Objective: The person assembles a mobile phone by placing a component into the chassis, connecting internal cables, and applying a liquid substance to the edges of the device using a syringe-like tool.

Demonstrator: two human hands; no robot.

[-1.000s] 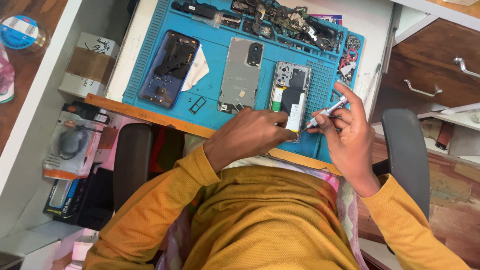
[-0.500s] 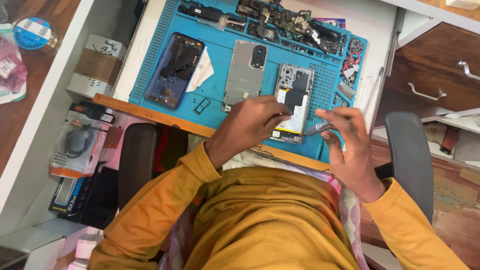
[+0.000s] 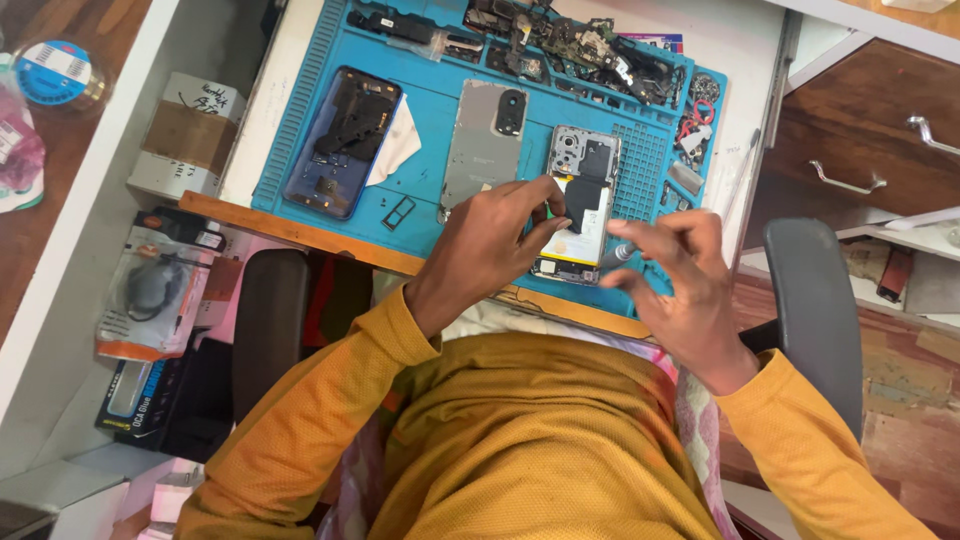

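Observation:
An opened phone (image 3: 583,215) with its insides showing lies on the blue work mat (image 3: 420,225) near the mat's front edge. My left hand (image 3: 495,245) rests on the mat, with its fingertips pinching at the dark part in the phone's middle. My right hand (image 3: 685,290) hovers just right of the phone, fingers spread. It holds a small grey-handled screwdriver (image 3: 617,254) whose tip points at the phone's lower right corner.
A silver back cover (image 3: 485,145), a dark phone frame (image 3: 345,140), a small SIM tray (image 3: 398,213) and several loose parts (image 3: 580,45) lie on the mat. Boxes (image 3: 185,135) and packaged goods (image 3: 150,290) sit to the left. Drawers (image 3: 860,150) and a chair armrest (image 3: 810,310) are to the right.
My right hand has come down and left, lowering the screwdriver from the phone's upper right to its lower right corner. My left hand's fingers have slid up onto the phone.

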